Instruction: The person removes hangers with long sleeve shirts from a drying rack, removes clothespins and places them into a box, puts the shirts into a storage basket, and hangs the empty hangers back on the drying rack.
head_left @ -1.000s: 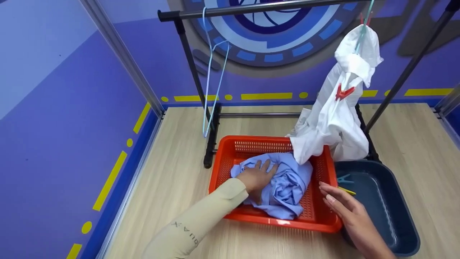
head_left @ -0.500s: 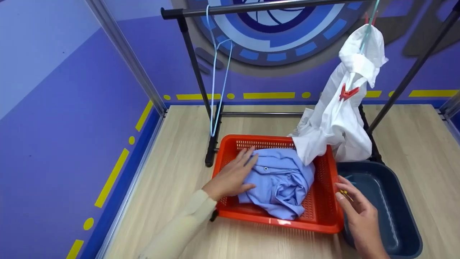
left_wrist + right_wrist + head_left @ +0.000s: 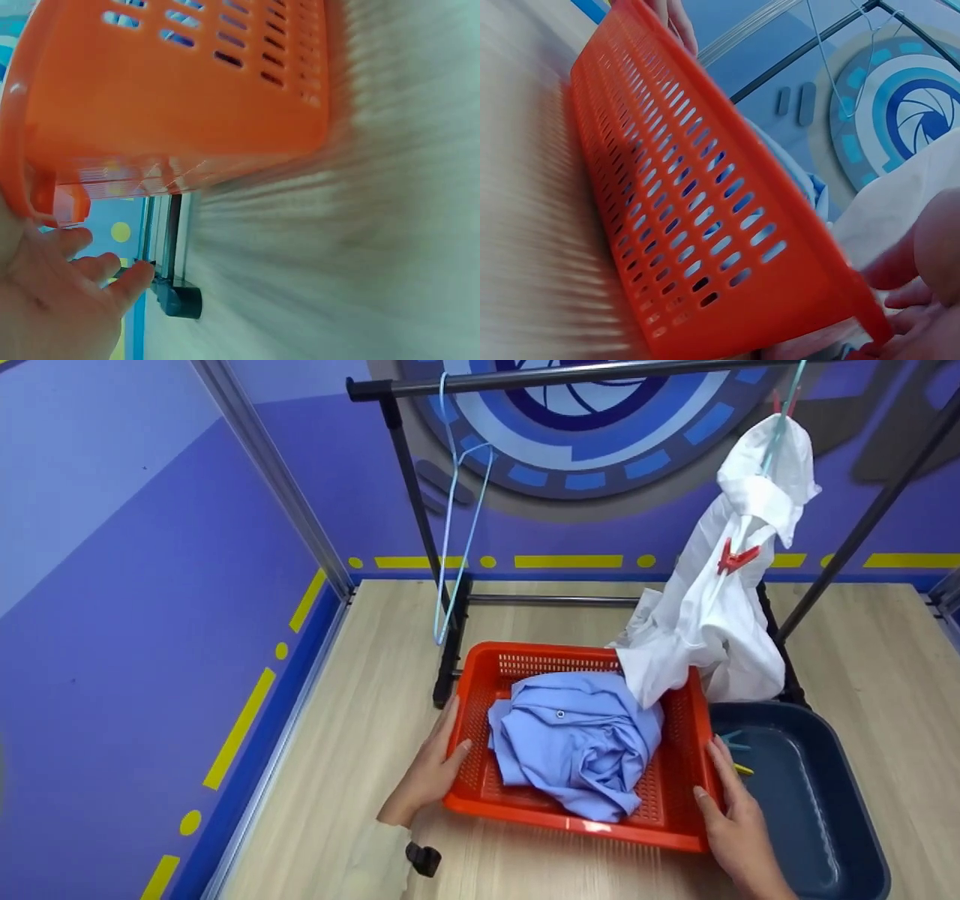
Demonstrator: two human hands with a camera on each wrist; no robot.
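A red plastic basket with slotted walls sits in the middle of the head view. Inside it lies a bunched light-blue garment with a small round button showing. My left hand holds the basket's left rim, thumb on top and fingers outside; the left wrist view shows those fingers beneath the rim. On the opposite side my right hand grips the right rim, its thumb over the edge. In the right wrist view the right hand is partly cut off at the frame's edge.
A black clothes rack stands behind, carrying a light-blue hanger and a white garment with a red clothespin. That garment's lower end hangs over the basket's back right corner. A dark basin with clothespins sits to the right.
My left hand has left the blue garment and moved leftward to the basket's left rim. My right hand has closed on the right rim, after reaching over the basin's edge.
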